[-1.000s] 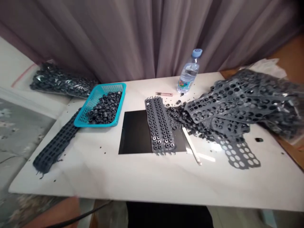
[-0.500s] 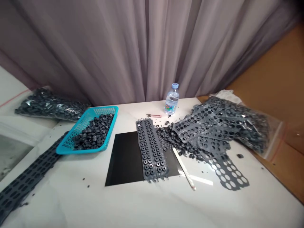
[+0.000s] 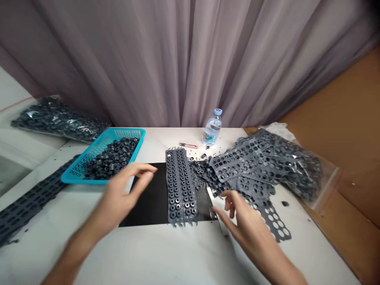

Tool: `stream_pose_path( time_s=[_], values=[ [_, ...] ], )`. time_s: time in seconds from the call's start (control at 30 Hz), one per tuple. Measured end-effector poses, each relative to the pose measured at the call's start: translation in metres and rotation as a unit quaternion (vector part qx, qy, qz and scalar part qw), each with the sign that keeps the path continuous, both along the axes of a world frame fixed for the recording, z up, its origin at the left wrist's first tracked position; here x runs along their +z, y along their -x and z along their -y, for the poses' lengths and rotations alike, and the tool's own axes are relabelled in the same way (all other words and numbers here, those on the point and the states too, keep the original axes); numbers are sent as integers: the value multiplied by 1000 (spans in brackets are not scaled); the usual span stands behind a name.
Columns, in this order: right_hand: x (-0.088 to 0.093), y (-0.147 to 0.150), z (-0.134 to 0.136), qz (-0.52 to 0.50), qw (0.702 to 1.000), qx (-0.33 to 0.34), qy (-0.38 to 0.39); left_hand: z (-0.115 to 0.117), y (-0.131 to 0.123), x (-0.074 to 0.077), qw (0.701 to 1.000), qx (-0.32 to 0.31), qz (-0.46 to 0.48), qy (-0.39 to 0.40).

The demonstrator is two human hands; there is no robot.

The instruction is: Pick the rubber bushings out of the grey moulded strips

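My left hand hovers left of a dark grey rubber sheet of molded ring-shaped parts, its thumb and fingers apart with nothing between them. That sheet lies lengthwise on a black mat. On the other side, my right hand is above a white stick-like tool, partly hiding it; its fingers are curled but apart, and no object shows in them. Loose small dark rubber pieces are heaped beside the sheet.
A blue basket of dark rubber parts stands at left, beside a filled plastic bag. Punched sheets and another filled bag lie at right. A water bottle and pink-handled thread snips are at the back.
Both my hands have come into view from below, the left toward the sheet's left side, the right over the white tool. The camera view has shifted slightly.
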State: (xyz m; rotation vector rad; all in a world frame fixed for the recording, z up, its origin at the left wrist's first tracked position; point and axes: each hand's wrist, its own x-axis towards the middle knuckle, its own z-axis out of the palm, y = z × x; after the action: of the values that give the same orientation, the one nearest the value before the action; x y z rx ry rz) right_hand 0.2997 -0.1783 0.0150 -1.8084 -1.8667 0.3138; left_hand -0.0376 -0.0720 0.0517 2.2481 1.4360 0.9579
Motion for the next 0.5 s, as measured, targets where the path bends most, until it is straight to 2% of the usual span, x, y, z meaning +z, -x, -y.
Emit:
stream_pose_path(
  time_s=[0.07, 0.13, 0.2, 0.27, 0.37, 0.5],
  values=[
    [-23, 1, -8, 22, 999, 15, 46, -27, -28, -31, 997, -16, -63, 40],
    [-39, 1, -12, 40, 996, 22, 79, -49, -46, -59, 991, 18, -117, 56],
    [-46, 0, -15, 52, 993, 40, 96, -72, -55, -79, 987, 48, -121, 92],
    [-47, -3, -18, 53, 991, 63, 103, -93, -60, -89, 987, 60, -107, 103],
    [-48, -11, -19, 54, 987, 96, 115, -119, -66, -96, 988, 59, -78, 120],
    [-54, -24, -12, 90, 984, 120, 92, -137, -73, -107, 986, 73, -38, 144]
  ],
)
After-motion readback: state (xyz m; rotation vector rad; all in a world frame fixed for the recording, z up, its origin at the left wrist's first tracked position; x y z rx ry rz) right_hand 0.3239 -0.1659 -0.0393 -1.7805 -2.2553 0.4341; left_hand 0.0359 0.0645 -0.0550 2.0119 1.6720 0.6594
